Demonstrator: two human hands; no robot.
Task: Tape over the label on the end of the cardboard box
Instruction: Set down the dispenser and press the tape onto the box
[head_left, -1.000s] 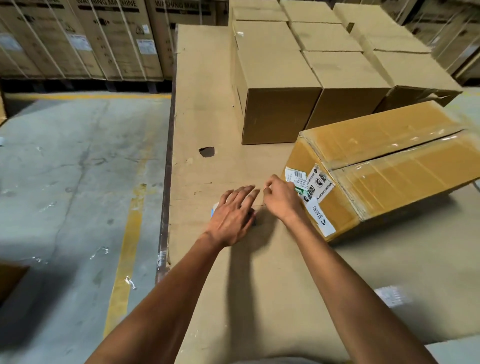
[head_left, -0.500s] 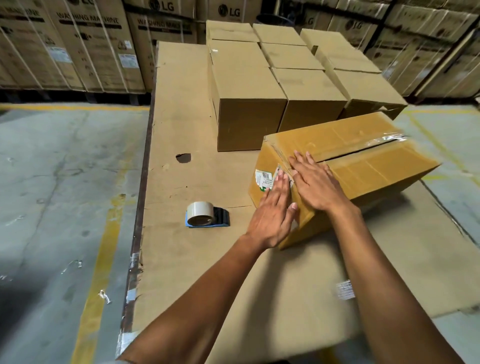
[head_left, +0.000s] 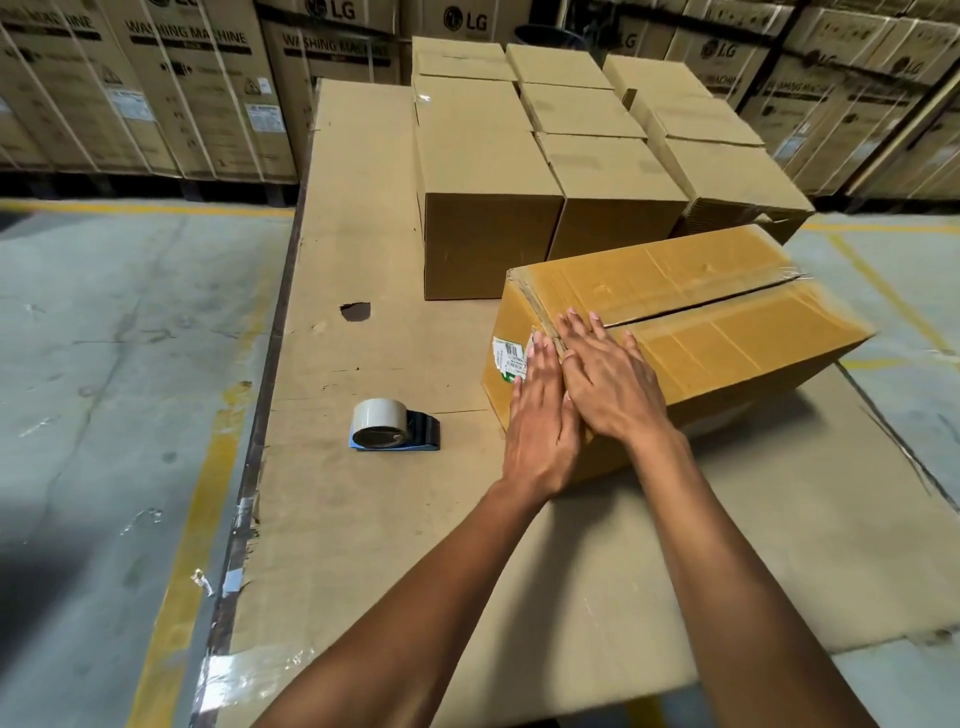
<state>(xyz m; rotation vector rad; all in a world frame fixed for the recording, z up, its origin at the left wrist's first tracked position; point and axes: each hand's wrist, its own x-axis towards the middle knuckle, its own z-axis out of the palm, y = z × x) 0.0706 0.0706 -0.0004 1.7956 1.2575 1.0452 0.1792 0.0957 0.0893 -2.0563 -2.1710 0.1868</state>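
Note:
A tape-wrapped cardboard box (head_left: 727, 332) lies on the cardboard-covered table (head_left: 363, 519), its near end turned toward me. A white label (head_left: 508, 358) shows on that end, mostly hidden by my left hand (head_left: 540, 415), which lies flat against the end face with fingers extended. Pressed flat over the near top corner of the box is my right hand (head_left: 608, 379), fingers spread. Neither hand holds anything. The tape roll in its blue dispenser (head_left: 389, 426) rests on the table to the left of the box.
Several plain cardboard boxes (head_left: 571, 156) stand in rows behind the taped box. A small hole (head_left: 356, 310) marks the table covering. The table's left edge (head_left: 270, 364) drops to a concrete floor with yellow lines. Large washing-machine cartons (head_left: 182, 88) line the back.
A second ago both hands were low on the table beside the box end, the left over the tape roll. They have since risen and now press flat on the box's end and top corner.

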